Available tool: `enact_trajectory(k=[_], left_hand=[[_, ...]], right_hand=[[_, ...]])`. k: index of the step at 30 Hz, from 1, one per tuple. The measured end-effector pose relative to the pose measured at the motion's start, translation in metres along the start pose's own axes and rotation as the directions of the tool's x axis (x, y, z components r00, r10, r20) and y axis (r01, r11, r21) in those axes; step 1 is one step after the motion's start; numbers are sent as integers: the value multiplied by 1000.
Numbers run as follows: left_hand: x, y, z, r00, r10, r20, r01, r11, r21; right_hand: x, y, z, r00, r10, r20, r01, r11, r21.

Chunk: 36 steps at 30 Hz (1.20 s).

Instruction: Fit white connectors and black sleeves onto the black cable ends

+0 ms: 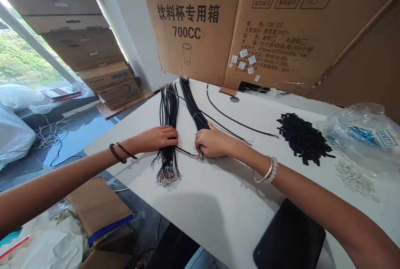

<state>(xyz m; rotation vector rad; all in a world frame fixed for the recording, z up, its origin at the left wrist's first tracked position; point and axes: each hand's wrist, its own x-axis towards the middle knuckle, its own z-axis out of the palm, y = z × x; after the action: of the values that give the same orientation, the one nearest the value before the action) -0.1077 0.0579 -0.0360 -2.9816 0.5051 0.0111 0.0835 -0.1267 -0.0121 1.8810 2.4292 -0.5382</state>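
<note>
My left hand is closed over a loose bundle of black cables, with bare, colored wire ends fanned toward me. My right hand, fingers curled, grips the near end of a second black cable bundle, which has a thin tie around it. Between the hands a single black cable runs out from beneath my left fingers, its stripped wires by my right fingertips. Exactly which strands the right fingers pinch is hidden. Two separate cables lie to the right, one a curved cable.
On the white table lie a pile of short black tubes, small clear pieces, a plastic bag and a black tablet-like slab. A big carton stands behind. Stacked boxes stand left, near floor cords.
</note>
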Motion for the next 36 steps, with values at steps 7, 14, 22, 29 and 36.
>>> enact_trajectory(k=[7,14,22,29,36], left_hand=[[-4,15,-21,992,-90,90,98,991,-86],[35,44,-22,985,-158,69,171,939,-298],[52,49,-11,950,-292,110,306,801,-515],[49,42,-15,943,-286,172,328,700,-635],[42,38,-9,955,-246,167,293,688,-664]], right_hand=[[-3,2,3,1000,-8,-2,8,997,81],[-2,4,0,1000,17,1,-17,997,80],[-24,1,5,972,76,-221,-67,997,49],[-28,-12,19,957,83,-278,-81,997,18],[-4,-17,23,983,14,-182,-18,1000,-18]])
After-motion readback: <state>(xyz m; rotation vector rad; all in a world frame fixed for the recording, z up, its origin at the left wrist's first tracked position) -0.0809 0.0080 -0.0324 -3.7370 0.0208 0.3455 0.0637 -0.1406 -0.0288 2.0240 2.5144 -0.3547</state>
